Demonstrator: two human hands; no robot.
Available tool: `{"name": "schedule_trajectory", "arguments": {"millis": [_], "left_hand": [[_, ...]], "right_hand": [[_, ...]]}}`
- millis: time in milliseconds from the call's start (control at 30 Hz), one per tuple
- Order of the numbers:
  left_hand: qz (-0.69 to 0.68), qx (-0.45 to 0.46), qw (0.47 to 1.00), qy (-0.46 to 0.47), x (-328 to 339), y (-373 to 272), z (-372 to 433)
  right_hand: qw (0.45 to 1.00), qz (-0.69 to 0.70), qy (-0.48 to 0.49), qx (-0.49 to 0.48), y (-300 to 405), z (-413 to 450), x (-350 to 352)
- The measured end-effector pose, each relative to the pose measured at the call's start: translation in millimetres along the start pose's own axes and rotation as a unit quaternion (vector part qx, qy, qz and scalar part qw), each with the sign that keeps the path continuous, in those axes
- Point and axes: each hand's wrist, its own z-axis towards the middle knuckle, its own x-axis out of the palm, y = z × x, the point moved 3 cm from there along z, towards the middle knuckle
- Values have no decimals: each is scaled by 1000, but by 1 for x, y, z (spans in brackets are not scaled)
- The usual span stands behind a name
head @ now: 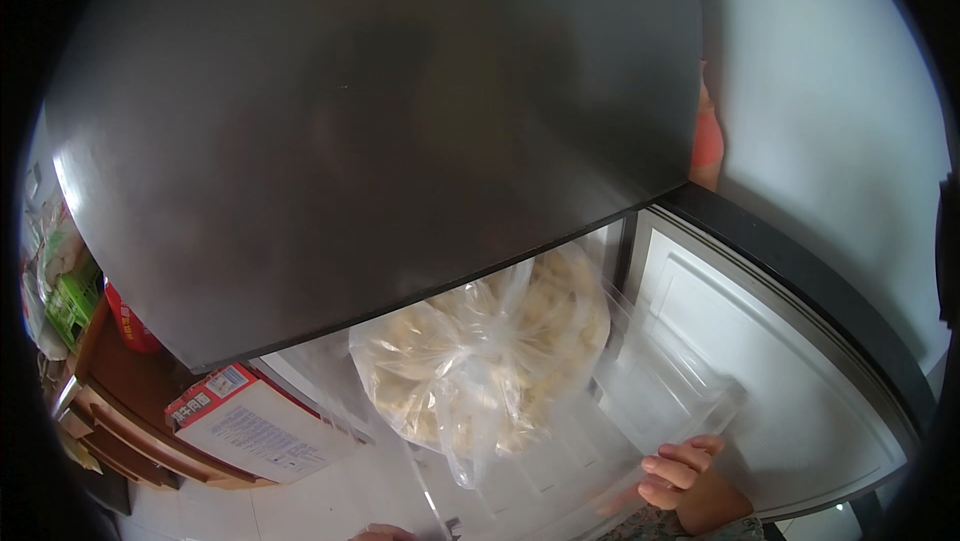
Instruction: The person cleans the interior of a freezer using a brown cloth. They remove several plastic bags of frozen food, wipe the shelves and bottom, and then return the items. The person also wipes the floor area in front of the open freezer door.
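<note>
A clear plastic freezer drawer is pulled out below the dark upper refrigerator door. Inside it lies a large knotted clear plastic bag filled with pale, lumpy food, its rear part hidden under the upper door's edge. My right hand has its fingers curled over the drawer's right front rim. Of my left hand, only a small part shows at the bottom edge, near the drawer's front left; its grip is hidden.
The lower freezer door stands swung out at the right, beside a pale wall. At the left are a printed cardboard box, a wooden cabinet, a red package and a green plastic basket.
</note>
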Motion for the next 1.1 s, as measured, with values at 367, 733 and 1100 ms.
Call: {"name": "schedule_trajectory", "arguments": {"millis": [367, 733, 1100], "left_hand": [[81, -17, 995, 49, -10, -14, -3], [208, 66, 975, -41, 13, -65, 29], [339, 91, 931, -104, 9, -54, 25]], "right_hand": [[998, -36, 54, -23, 2, 41, -18], [985, -19, 170, -1, 9, 71, -23], [997, -68, 31, -21, 0, 66, -1]]}}
